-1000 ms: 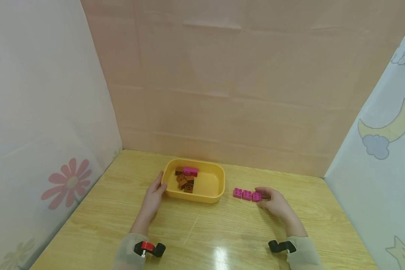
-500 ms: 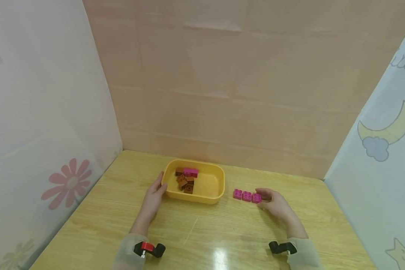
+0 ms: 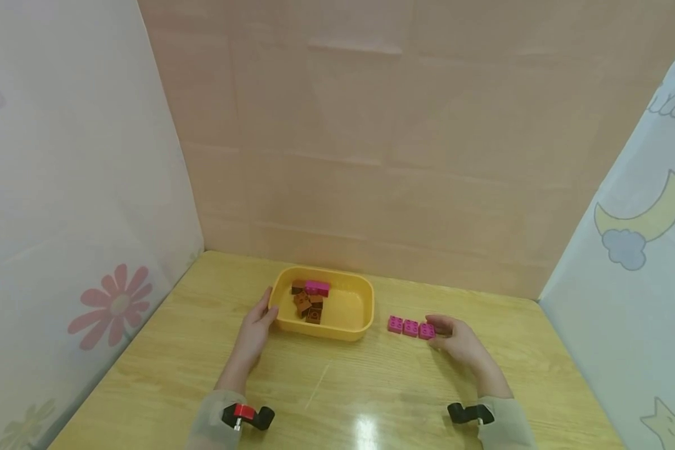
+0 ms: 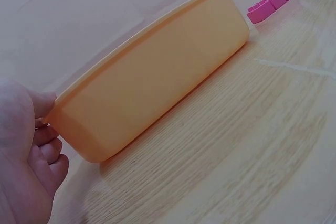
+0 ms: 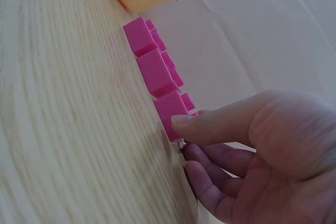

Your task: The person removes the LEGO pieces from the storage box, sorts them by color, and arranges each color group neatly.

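Your left hand [image 3: 257, 322] grips the left end of the yellow tray [image 3: 326, 332], thumb at the rim, fingers curled outside. Inside lie brown bricks [image 3: 302, 303] and a pink piece [image 3: 317, 288]. Right of it, a row of three pink bricks [image 3: 410, 327] sits on the counter [image 3: 337, 394]; your right hand [image 3: 458, 339] pinches the end one, fingers parted by its width. Little has shifted this past second, so the work seems paused mid-hold.
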`<state>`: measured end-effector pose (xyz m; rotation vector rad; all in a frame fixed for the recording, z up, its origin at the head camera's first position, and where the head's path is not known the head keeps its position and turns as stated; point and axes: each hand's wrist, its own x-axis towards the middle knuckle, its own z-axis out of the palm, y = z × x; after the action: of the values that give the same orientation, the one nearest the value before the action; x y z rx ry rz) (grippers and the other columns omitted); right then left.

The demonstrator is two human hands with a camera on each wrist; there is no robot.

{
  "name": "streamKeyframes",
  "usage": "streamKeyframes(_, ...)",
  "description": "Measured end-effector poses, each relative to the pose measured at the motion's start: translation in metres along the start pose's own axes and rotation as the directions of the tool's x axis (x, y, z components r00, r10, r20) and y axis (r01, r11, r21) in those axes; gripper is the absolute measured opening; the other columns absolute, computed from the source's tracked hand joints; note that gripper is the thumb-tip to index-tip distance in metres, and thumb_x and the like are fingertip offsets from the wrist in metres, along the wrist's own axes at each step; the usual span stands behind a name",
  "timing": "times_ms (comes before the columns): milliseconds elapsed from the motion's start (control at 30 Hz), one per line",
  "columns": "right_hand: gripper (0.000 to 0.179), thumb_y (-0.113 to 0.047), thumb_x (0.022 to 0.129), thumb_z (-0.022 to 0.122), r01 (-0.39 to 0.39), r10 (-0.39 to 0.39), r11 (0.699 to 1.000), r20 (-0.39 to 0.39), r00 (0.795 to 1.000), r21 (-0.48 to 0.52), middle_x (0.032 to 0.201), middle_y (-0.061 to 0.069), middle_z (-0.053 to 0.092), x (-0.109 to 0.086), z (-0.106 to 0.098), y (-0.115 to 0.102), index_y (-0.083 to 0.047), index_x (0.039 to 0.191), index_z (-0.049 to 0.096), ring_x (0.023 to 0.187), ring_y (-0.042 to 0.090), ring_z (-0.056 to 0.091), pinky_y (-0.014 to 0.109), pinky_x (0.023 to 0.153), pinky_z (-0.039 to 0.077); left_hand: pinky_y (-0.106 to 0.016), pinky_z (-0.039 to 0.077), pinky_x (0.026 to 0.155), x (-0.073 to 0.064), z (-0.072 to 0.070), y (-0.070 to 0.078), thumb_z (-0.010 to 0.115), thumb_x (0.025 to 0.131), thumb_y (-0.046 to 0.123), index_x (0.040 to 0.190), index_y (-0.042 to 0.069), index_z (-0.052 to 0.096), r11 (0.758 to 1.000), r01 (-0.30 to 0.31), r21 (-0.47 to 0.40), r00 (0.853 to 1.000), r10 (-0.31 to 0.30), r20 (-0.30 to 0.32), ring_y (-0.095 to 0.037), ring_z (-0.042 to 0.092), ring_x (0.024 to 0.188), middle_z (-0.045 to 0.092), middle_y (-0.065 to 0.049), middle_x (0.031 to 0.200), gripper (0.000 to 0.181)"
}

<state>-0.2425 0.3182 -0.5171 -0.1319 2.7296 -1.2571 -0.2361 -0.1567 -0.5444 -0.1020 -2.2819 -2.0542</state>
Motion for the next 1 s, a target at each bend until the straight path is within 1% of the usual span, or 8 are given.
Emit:
streamKeyframes(100,0.054,-0.002,0.098,0.075,0.005,-0.005,1.0,0.007,1.0,-0.003,0.148,0.025,0.061,-0.0009,-0.0007,-0.0017,0.003,0.149,0.059,0.135,0.044,0.059,0.057,0.11,0.052,-0.05,0.011,0.133,-0.0002,-0.0003,0.0009,0.044,0.117,0.018,0.171,0.006,0.022,1.0,0.005,0.006,1.0,-0.005,0.004,-0.032,0.011,0.164,0.016,-0.009,0.178,0.06)
streamKeyframes(200,0.054,0.0,0.098,0.074,0.01,-0.01,1.0,0.01,1.0,0.002,0.149,0.026,0.06,-0.0017,-0.0012,-0.0029,0.004,0.149,0.058,0.135,0.045,0.058,0.056,0.108,0.054,-0.052,0.011,0.133,-0.0001,-0.0009,0.0012,0.042,0.117,0.016,0.171,0.005,0.02,1.0,0.004,0.014,1.0,-0.004,0.012,-0.034,0.01,0.164,0.014,-0.011,0.178,0.059)
streamKeyframes(367,0.055,0.001,0.097,0.074,0.009,-0.009,1.0,0.011,1.0,0.01,0.15,0.027,0.059,-0.002,-0.0016,-0.0046,0.005,0.149,0.057,0.135,0.046,0.058,0.055,0.107,0.054,-0.05,0.011,0.133,-0.0006,-0.0003,0.0013,0.043,0.117,0.017,0.171,0.005,0.02,1.0,0.0,0.01,1.0,0.0,0.009,-0.032,0.011,0.164,0.015,-0.011,0.178,0.06)
streamKeyframes(600,0.054,0.0,0.097,0.074,0.008,-0.008,1.0,0.013,1.0,0.013,0.147,0.026,0.061,-0.0028,-0.0017,-0.0041,0.004,0.149,0.058,0.134,0.045,0.059,0.06,0.111,0.05,-0.049,0.011,0.133,-0.001,0.0007,0.0003,0.044,0.117,0.017,0.171,0.005,0.02,1.0,-0.002,-0.012,1.0,0.002,0.009,-0.031,0.011,0.164,0.015,-0.011,0.178,0.06)
streamKeyframes(833,0.055,-0.001,0.097,0.075,0.009,-0.009,1.0,0.015,1.0,0.019,0.146,0.025,0.062,-0.0024,-0.0017,-0.0012,0.004,0.149,0.059,0.134,0.044,0.059,0.061,0.112,0.049,-0.05,0.01,0.133,-0.0013,0.0009,-0.0014,0.043,0.117,0.017,0.17,0.004,0.021,1.0,-0.003,0.006,1.0,0.003,0.003,-0.032,0.01,0.164,0.015,-0.01,0.178,0.06)
streamKeyframes(1000,0.052,0.003,0.098,0.069,0.016,-0.016,1.0,0.014,1.0,0.008,0.148,0.026,0.06,-0.0021,-0.0025,-0.0027,0.004,0.149,0.058,0.137,0.046,0.056,0.059,0.111,0.05,-0.05,0.01,0.133,-0.0006,0.0012,-0.0008,0.042,0.117,0.016,0.17,0.004,0.02,1.0,-0.008,0.006,1.0,0.008,0.001,-0.031,0.01,0.164,0.014,-0.011,0.178,0.059)
